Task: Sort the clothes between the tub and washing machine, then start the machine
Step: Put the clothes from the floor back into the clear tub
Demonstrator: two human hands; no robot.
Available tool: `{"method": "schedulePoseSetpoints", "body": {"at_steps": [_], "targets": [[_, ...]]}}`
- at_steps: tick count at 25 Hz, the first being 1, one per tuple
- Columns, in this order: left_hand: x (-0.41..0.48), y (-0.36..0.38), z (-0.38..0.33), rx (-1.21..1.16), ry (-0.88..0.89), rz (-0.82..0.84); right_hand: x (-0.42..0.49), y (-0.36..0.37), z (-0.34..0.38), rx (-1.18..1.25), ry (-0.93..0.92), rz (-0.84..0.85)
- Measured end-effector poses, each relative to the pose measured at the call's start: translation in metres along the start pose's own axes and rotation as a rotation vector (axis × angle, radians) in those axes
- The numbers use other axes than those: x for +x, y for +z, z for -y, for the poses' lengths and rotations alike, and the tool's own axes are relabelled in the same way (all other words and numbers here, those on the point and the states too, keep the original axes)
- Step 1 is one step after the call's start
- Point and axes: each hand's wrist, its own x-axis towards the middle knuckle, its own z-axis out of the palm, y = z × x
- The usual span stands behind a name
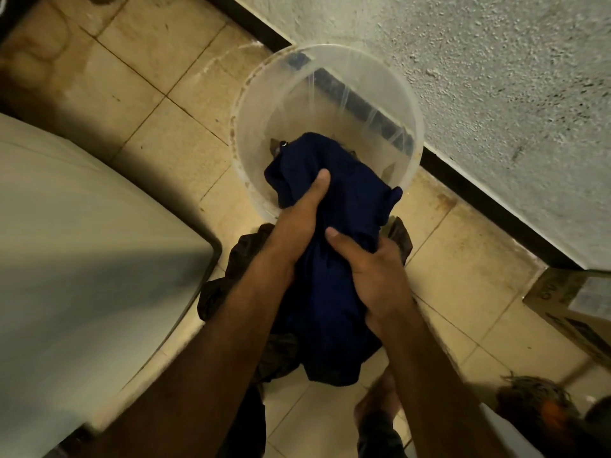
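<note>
Left hand (297,226) and right hand (373,276) both grip one bunched navy garment (344,196), frame centre, top end over one clear tub (410,104). One dark brown garment (231,276) underneath. One washing machine (82,242), left.

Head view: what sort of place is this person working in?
Likely a home laundry corner: a white washer, a clear tub on the tiled floor, a navy garment gripped by left hand and right hand.

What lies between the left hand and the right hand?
A bunched navy garment, which left hand and right hand both grip; the head view shows it.
</note>
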Motion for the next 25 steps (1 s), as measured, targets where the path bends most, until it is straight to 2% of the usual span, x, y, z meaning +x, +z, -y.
{"method": "schedulePoseSetpoints", "body": {"at_steps": [3,6,10,13,15,17,20,22,25], "targets": [[-0.017,-0.010,0.040,-0.108,-0.028,0.108,0.019,0.010,0.020,0.093,-0.061,-0.070],[-0.026,-0.009,0.068,-0.091,0.004,0.004,0.041,0.022,0.042,0.057,0.005,-0.071],[-0.016,-0.006,0.056,-0.030,0.020,-0.150,0.029,0.020,0.044,-0.151,0.086,0.033],[-0.008,-0.002,0.029,-0.005,0.057,-0.263,0.004,0.012,0.020,-0.073,0.098,0.189],[-0.005,0.002,0.012,-0.054,0.006,-0.315,-0.009,0.006,0.007,-0.146,0.072,0.315],[-0.001,0.005,0.005,0.004,-0.001,-0.338,-0.013,-0.003,0.005,-0.226,0.012,0.323],[-0.005,0.005,0.007,0.124,0.107,-0.395,-0.009,-0.010,0.006,-0.257,0.009,0.261],[-0.009,-0.006,0.017,0.109,0.186,-0.324,-0.007,-0.009,0.009,-0.219,-0.048,0.196],[-0.034,-0.005,0.043,-0.122,0.094,0.001,0.006,0.000,0.022,-0.016,-0.096,0.064]]}}
